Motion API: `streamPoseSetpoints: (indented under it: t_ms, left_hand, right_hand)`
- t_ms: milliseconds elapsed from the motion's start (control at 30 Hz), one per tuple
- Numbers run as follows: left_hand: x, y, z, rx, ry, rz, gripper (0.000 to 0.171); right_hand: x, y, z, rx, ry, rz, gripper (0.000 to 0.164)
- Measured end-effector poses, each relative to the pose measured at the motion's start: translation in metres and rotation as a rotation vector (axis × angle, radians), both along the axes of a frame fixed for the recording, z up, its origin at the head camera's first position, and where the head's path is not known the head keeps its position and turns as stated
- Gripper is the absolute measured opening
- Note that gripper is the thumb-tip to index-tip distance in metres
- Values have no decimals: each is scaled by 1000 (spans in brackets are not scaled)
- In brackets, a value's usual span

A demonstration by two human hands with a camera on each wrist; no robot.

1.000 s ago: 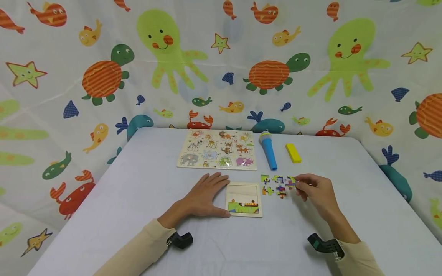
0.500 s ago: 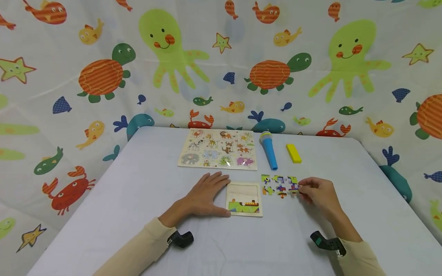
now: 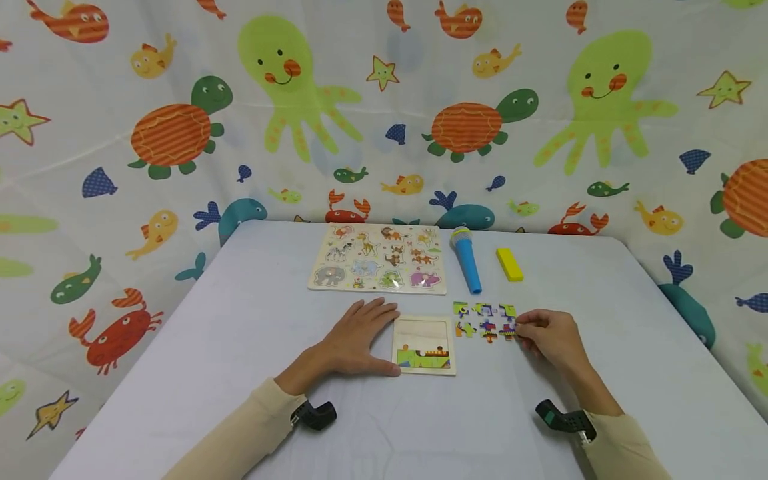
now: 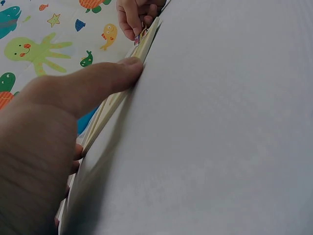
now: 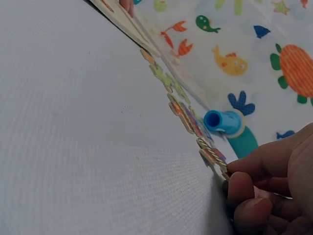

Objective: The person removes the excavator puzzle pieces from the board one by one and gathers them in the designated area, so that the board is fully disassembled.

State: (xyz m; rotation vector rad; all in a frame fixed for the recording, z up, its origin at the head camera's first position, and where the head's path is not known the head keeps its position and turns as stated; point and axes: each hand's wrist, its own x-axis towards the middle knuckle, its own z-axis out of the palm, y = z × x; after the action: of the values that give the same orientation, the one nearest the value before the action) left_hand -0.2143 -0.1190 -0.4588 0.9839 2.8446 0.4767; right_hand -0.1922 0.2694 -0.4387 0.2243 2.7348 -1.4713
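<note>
My left hand (image 3: 355,339) lies spread along the left side of a small wooden puzzle tray (image 3: 453,347). Its thumb touches the tray's near left corner, and the fingertips reach the far left corner. In the left wrist view the thumb (image 4: 105,81) rests against the tray's edge. A strip of joined pieces (image 3: 423,361) fills the bottom of the tray. With thumb and index finger my right hand (image 3: 555,340) pinches a jigsaw puzzle piece (image 3: 507,331) at the right end of the loose pieces. The right wrist view shows that piece (image 5: 212,155) at the fingertips, low over the cloth.
Several loose puzzle pieces (image 3: 486,311) lie in two rows right of the tray. Behind are an animal peg board (image 3: 378,257), a blue toy microphone (image 3: 468,267) and a yellow block (image 3: 509,265). A patterned cloth (image 3: 360,100) hangs beyond the white table (image 3: 270,267).
My right hand has brought the pinched piece slightly nearer me, from over the upper right piece to the end of the lower row. The left hand and tray have stayed in place.
</note>
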Motion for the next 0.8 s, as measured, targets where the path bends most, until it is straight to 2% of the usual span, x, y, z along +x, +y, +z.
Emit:
streamPoseSetpoints:
  t_ms: [367,500,800]
  left_hand:
    - [-1,1,2,-25,-7,14,111]
    - [-2,0,3,-27,-3,10,110]
    - [-1,0,4,-20,-6,3,110]
  right_hand:
    - [-2,-5,0,162,75,29,17]
    - [-2,-6,1,187,95,29,18]
    - [0,-7,-1,187,61,20,14]
